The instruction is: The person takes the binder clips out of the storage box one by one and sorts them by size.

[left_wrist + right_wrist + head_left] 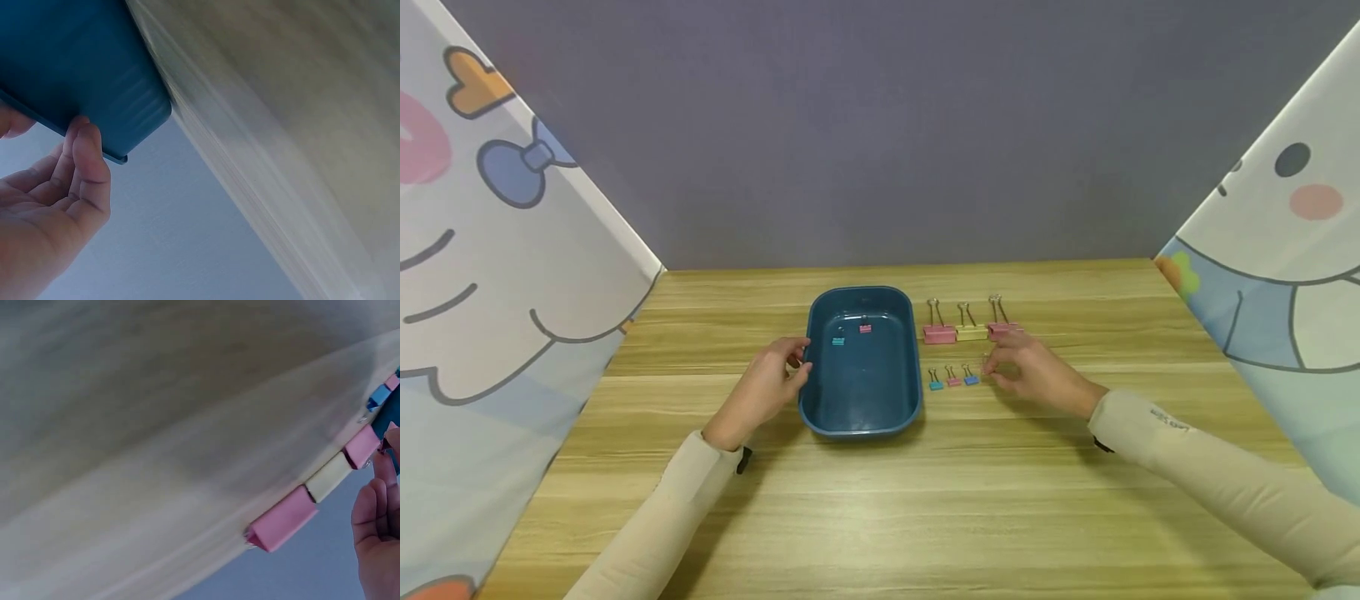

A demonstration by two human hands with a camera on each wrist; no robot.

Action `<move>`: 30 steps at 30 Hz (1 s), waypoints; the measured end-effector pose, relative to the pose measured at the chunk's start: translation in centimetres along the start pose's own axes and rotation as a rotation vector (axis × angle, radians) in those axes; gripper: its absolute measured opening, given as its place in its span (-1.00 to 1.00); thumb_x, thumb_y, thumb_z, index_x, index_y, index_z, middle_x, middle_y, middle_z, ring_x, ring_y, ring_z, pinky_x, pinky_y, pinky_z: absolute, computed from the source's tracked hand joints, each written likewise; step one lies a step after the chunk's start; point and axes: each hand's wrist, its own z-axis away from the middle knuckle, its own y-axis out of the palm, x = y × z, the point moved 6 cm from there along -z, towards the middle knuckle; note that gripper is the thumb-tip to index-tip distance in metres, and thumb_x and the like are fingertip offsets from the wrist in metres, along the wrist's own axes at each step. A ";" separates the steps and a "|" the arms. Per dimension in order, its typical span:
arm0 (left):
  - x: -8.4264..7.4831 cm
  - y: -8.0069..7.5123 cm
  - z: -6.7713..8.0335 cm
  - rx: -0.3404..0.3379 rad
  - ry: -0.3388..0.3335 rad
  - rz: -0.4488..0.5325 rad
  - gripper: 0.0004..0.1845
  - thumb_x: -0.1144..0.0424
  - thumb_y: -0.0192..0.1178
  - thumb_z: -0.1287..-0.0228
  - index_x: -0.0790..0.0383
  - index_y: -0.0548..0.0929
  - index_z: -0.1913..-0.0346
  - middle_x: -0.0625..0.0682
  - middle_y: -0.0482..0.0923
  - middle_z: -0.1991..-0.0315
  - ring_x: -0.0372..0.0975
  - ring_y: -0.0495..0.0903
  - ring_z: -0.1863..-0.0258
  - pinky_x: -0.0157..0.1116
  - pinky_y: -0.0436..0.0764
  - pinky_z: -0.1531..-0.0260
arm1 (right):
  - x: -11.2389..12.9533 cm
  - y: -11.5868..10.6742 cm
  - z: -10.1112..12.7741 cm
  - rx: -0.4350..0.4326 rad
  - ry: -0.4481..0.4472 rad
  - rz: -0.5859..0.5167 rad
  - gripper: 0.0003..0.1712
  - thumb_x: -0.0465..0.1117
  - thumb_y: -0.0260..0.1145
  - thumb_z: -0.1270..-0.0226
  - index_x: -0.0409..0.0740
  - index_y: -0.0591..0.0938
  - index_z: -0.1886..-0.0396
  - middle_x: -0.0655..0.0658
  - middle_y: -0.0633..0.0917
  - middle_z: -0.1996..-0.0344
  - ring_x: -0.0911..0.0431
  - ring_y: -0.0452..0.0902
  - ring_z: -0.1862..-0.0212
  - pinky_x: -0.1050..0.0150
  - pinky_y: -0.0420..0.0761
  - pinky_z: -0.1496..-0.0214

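Note:
My left hand holds the left rim of a dark blue tray, fingers curled at its edge. In the left wrist view, its fingertips touch the tray's outer wall. Inside the tray lie a small teal binder clip and a small pink one. To the tray's right, my right hand pinches a small pink binder clip, partly hidden by the fingers. Beside that hand is a row of small clips: teal, pink and blue.
Behind the small clips stands a row of large binder clips: pink, yellow and another pink near my right hand. They all rest on a wooden table. A grey panel rises behind, with printed cloths at both sides.

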 end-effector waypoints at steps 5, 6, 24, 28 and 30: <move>0.0 0.0 0.0 0.001 -0.004 0.001 -0.61 0.43 0.20 -0.22 0.52 0.49 -0.11 0.15 0.51 0.26 -0.09 0.55 0.26 -0.26 0.55 0.41 | -0.9 0.6 0.3 0.063 0.018 -0.037 -0.79 -0.43 0.46 0.01 -0.06 0.71 0.40 0.04 0.66 0.32 -0.23 0.42 -0.15 -0.10 0.36 -0.19; 0.0 0.0 0.0 0.002 -0.005 0.001 -0.60 0.43 0.20 -0.22 0.52 0.49 -0.11 0.15 0.51 0.26 -0.09 0.54 0.26 -0.26 0.55 0.41 | -1.0 0.7 0.4 0.078 0.024 -0.041 -0.80 -0.42 0.46 -0.01 -0.05 0.71 0.39 0.06 0.65 0.32 -0.17 0.45 -0.11 -0.08 0.37 -0.18; 0.0 0.0 0.0 0.003 0.007 0.003 -0.60 0.44 0.21 -0.22 0.53 0.49 -0.11 0.15 0.51 0.26 -0.08 0.55 0.26 -0.26 0.55 0.41 | -0.8 0.6 -0.2 0.117 0.030 -0.050 -0.82 -0.35 0.48 -0.02 -0.03 0.70 0.39 0.12 0.63 0.36 -0.06 0.54 0.04 0.00 0.48 -0.07; 0.0 0.0 0.0 0.006 0.000 0.008 -0.61 0.44 0.20 -0.23 0.52 0.48 -0.11 0.14 0.50 0.26 -0.09 0.54 0.26 -0.26 0.55 0.40 | 0.1 0.0 -1.3 0.098 -0.022 -0.047 -0.82 -0.36 0.50 0.01 -0.09 0.70 0.38 0.09 0.62 0.37 0.02 0.55 0.13 -0.08 0.32 -0.22; 0.0 0.0 0.0 0.008 -0.001 0.011 -0.61 0.44 0.20 -0.23 0.52 0.48 -0.11 0.14 0.50 0.25 -0.08 0.54 0.25 -0.26 0.55 0.40 | 0.7 -0.3 -1.8 0.096 -0.039 -0.044 -0.82 -0.37 0.49 0.00 -0.12 0.70 0.36 0.08 0.61 0.37 0.08 0.53 0.19 -0.03 0.38 -0.16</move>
